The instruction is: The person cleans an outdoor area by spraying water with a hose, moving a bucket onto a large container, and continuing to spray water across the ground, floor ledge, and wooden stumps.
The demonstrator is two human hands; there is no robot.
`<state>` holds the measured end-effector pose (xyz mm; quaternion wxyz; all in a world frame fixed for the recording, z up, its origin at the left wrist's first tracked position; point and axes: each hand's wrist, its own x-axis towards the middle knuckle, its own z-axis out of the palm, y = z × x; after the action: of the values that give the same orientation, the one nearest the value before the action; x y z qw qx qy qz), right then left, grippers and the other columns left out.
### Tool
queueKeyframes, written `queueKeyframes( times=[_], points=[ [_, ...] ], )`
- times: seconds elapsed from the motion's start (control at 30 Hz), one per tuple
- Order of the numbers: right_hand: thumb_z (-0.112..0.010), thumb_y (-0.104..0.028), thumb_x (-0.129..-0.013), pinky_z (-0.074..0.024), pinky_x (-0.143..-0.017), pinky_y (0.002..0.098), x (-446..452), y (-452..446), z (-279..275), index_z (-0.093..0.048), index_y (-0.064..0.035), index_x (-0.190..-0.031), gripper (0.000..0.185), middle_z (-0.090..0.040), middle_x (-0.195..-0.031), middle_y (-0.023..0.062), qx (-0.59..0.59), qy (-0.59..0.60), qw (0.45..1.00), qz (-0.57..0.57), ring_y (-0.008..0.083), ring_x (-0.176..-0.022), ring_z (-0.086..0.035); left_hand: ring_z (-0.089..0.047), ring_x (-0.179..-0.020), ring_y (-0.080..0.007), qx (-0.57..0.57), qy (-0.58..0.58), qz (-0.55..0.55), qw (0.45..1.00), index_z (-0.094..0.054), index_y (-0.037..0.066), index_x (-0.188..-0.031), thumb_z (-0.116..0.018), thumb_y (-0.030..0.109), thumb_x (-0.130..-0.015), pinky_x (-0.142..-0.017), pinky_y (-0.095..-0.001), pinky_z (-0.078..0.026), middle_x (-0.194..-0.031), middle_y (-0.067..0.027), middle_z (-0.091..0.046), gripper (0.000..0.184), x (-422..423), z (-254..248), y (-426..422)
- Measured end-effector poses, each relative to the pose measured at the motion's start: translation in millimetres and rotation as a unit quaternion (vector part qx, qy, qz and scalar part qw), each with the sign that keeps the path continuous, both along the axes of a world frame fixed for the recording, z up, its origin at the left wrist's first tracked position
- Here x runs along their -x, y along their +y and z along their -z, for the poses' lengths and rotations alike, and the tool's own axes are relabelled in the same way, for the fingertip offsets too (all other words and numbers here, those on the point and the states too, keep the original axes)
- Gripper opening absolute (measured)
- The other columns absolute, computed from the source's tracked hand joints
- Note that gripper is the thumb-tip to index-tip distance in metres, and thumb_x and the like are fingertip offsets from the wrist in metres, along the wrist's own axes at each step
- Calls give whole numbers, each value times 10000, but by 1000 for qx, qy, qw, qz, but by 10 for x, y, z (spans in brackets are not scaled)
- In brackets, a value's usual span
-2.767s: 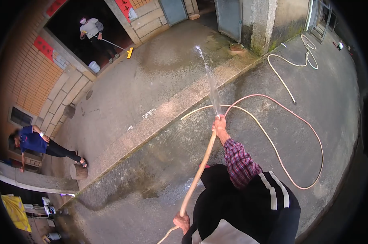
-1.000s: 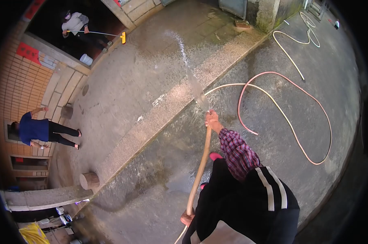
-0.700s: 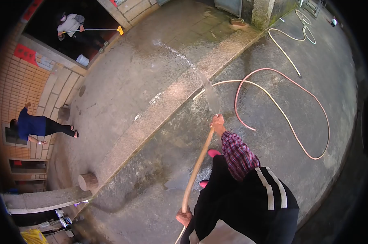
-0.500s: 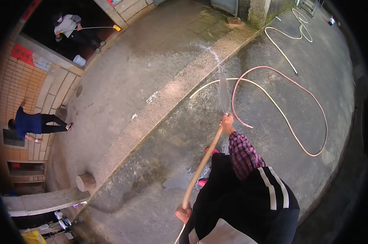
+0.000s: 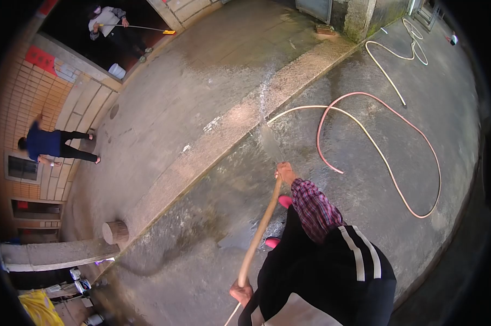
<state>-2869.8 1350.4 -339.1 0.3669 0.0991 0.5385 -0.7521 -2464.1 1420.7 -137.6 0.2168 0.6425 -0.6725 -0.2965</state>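
Observation:
My right hand point(image 5: 286, 172), at the end of a checked sleeve, is closed round the front end of a tan hose point(image 5: 260, 231). A fan of water point(image 5: 269, 140) sprays from the hose end toward the concrete step edge point(image 5: 240, 122). My left hand point(image 5: 241, 293) grips the same hose farther back, low beside my black clothing. Between my hands the hose runs in a gentle curve. Below it, my pink shoes point(image 5: 272, 242) stand on wet concrete.
A yellow-and-red hose point(image 5: 384, 157) loops on the ground, with another pale hose point(image 5: 386, 76) beyond. One person point(image 5: 44, 144) in blue is by the tiled wall; another person point(image 5: 108, 24) holds a long-handled brush point(image 5: 168, 32) in a doorway. A log stump point(image 5: 115, 232) stands near the step.
My right hand has swung left with the hose end, and the spray has moved left along the step. The person in blue has shifted their legs; the other's brush has moved.

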Motion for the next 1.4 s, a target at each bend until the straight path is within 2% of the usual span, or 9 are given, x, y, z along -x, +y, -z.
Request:
queueKeyframes(
  times=[0.07,0.2,0.37,0.5,0.57,0.67,0.9,1.07,1.4],
  points=[
    [-406,-86,-779,-382,-340,312,-62,-136,-11,-390,30,-695,144,-402,-501,102,45,-63,997,-26,195,-385,-433,-383,-485,-70,15,1,-27,1000,-550,-34,-581,-589,116,-643,-396,-287,-324,-440,-37,-427,167,6,-50,23],
    [-408,-94,-780,-381,-328,307,10,-157,-46,-389,28,-690,153,-406,-514,102,16,-37,999,-21,186,-383,-434,-381,-479,-71,-7,-14,-15,1000,-548,-35,-577,-598,134,-638,-393,-295,-325,-433,-45,-425,186,48,-129,18],
    [-420,-131,-788,-382,-300,302,338,174,-12,-380,21,-802,158,-420,-546,103,-144,25,986,80,174,-380,-435,-386,-464,-79,8,-11,13,1000,-526,-26,-530,-628,183,-626,-393,-300,-333,-423,-58,-433,252,177,79,-99],
    [-414,-137,-792,-370,-286,304,595,140,-329,-351,-13,-851,152,-405,-540,82,-75,16,994,82,168,-370,-420,-292,-478,-46,-42,38,45,997,-464,11,-516,-632,142,-674,-401,-246,-237,-461,42,-350,265,365,-181,-86],
    [-392,-123,-807,-372,-280,288,695,0,-594,-367,-17,-839,114,-401,-525,67,-37,41,994,96,152,-341,-403,-260,-484,-52,-159,138,63,976,-443,22,-532,-628,188,-693,-419,-245,-198,-481,48,-331,296,495,-484,-73],
    [-386,-121,-820,-336,-282,277,837,-216,-965,-326,-85,-852,78,-371,-533,53,0,12,998,60,135,-350,-367,-231,-495,-61,-158,199,57,966,-425,29,-546,-619,231,-707,-433,-252,-168,-497,52,-307,324,437,-333,-64],
    [-392,-132,-828,-329,-287,264,1053,-600,-1314,-323,-106,-880,91,-359,-520,34,33,39,997,53,120,-349,-356,-221,-501,-62,-124,194,28,973,-405,40,-539,-607,248,-721,-434,-257,-160,-497,55,-288,343,626,-294,-152],
    [-402,-153,-828,-311,-273,274,1097,-755,-1452,-327,-109,-858,92,-344,-509,27,64,56,995,47,122,-326,-338,-294,-497,-64,-95,164,39,981,-489,-11,-574,-616,279,-714,-416,-252,-218,-503,38,-364,347,566,-103,-179],
    [-407,-147,-830,-307,-268,267,1143,-868,-1439,-318,-128,-862,96,-352,-521,37,47,53,996,47,122,-340,-344,-292,-485,-61,-73,191,25,978,-491,-10,-569,-628,244,-706,-403,-239,-218,-503,44,-350,319,704,-227,-209]
  ],
)
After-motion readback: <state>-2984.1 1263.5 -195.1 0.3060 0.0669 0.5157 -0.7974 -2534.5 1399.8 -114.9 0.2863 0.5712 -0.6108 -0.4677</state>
